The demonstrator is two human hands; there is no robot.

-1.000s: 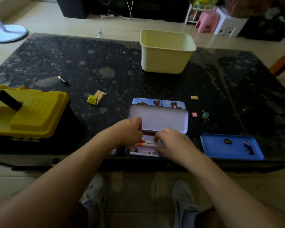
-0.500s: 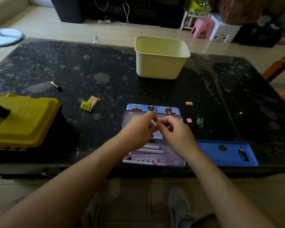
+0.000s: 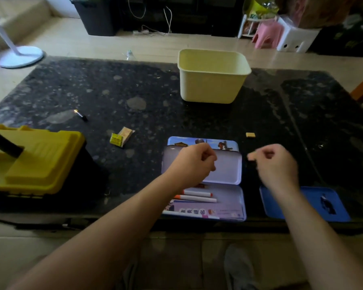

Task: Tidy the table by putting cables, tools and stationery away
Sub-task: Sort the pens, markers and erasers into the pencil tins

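An open tin pencil case (image 3: 228, 206) lies at the table's near edge, its lid (image 3: 228, 170) folded back. Two white pens with orange ends (image 3: 197, 196) lie inside. My left hand (image 3: 194, 162) hovers over the lid with its fingers curled and nothing visible in them. My right hand (image 3: 277, 164) is just right of the case and pinches a small pinkish piece (image 3: 251, 156), which is blurred. A small yellow piece (image 3: 250, 134) lies beyond it. The coloured clip seen earlier is hidden behind my right hand.
A yellow toolbox (image 3: 34, 155) stands shut at the left. A cream bin (image 3: 213, 80) sits at the back. A blue tray (image 3: 302, 204) with a black clip (image 3: 327, 204) is at the near right. A yellow packet (image 3: 122, 136) and a small dark stick (image 3: 80, 115) lie left of centre.
My hands left the pens in the case, met over the lid, then parted. My right hand moved right to the pinkish piece. My left hand stayed over the lid.
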